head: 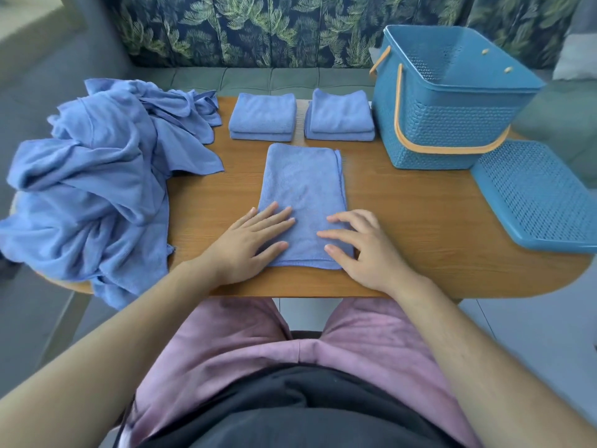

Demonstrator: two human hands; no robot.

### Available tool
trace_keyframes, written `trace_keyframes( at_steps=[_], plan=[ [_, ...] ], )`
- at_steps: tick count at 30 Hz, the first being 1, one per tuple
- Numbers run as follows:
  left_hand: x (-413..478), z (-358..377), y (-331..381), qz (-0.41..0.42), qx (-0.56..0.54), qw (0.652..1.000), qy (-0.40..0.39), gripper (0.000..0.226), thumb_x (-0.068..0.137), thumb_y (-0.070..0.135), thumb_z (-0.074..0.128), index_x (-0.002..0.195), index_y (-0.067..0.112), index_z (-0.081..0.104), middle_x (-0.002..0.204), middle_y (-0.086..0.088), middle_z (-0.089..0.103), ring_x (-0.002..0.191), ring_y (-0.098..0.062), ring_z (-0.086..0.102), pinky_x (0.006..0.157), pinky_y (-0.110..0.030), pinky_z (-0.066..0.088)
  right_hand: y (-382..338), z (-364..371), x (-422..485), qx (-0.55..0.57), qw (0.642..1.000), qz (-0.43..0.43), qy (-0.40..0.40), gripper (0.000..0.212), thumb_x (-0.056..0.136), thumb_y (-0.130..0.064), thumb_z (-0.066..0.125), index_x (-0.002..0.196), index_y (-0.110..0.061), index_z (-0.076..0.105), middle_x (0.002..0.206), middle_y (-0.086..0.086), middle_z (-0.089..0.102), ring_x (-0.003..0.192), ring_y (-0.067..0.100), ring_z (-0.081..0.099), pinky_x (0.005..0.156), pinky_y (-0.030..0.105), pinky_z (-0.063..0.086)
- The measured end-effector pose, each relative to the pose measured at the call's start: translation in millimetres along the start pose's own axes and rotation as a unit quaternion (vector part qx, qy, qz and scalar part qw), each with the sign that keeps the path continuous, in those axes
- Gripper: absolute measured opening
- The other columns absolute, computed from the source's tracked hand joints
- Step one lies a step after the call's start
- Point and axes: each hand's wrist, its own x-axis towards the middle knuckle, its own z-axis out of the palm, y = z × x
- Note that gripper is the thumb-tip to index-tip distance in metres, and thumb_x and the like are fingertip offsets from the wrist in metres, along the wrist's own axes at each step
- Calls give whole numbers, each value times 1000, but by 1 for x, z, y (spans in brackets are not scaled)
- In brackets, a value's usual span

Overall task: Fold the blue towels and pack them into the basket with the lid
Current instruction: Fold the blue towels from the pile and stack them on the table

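Two folded stacks of blue towels sit at the bench's far side, left stack (pixel 262 119) and right stack (pixel 339 118), apart w/ a strip of wood btwn. Just beside the right stack stands the basket (pixel 452 124), open on top, orange handle (pixel 399 108) dropped round its front wall. The lid (pixel 533 195) lies flat on the bench (pixel 420 215) by the R edge, in front of the basket. A heap of unfolded towels (pixel 97 176) covers the bench's L end and hangs over the edge.

Centre, nearest the person, the long towel (pixel 305 185) lies flat, folded to a rectangle. L hand (pixel 248 244) rests on its near L part, fingers (pixel 277 221) straight and slightly spread. R hand (pixel 365 250) is on the near R corner, fingers (pixel 336 234) spread & lightly bent, tips on the cloth.

Behind: green cushion (pixel 258 80), leaf-print fabric (pixel 258 27).
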Motion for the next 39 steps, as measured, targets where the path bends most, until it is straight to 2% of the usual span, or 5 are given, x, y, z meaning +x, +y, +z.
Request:
trace_keyframes(
  at_steps=[6,12,24,33,39],
  plan=[
    [-29,-11,4,64,-82,987,123,28,90,41,68,103,17,74,111,3,62,106,-18,57,97,-37,44,-3,-13,-9,67,998,-3,-21,20,80,-33,79,99,-27,76,104,-13,60,102,14,53,98,37,44],
    [-34,-19,-9,36,-152,987,33,38,82,49,74,111,24,74,119,10,60,117,-15,56,106,-29,38,6,-28,-15,64,992,16,-104,39,79,-35,82,117,-39,73,121,-20,58,118,11,48,107,21,32],
    [-31,-16,0,29,-72,989,124,23,90,37,64,97,15,69,99,8,68,95,-11,61,88,-30,49,-8,-13,-8,14,1000,4,11,14,96,-22,66,108,-16,72,99,-11,64,93,9,57,87,31,48],
    [-36,-25,25,-73,-262,945,181,9,101,32,55,109,35,51,81,0,62,69,-18,55,68,-29,44,-35,-37,-8,151,987,52,33,15,101,-18,60,105,-30,52,62,-5,43,54,12,41,57,23,35],
    [1,-41,27,-134,-345,905,212,6,101,30,49,100,31,55,62,0,44,57,-13,38,56,-25,34,-32,-46,22,177,982,62,33,28,102,-2,51,91,-21,67,88,-17,63,81,0,58,76,10,37]
  ],
)
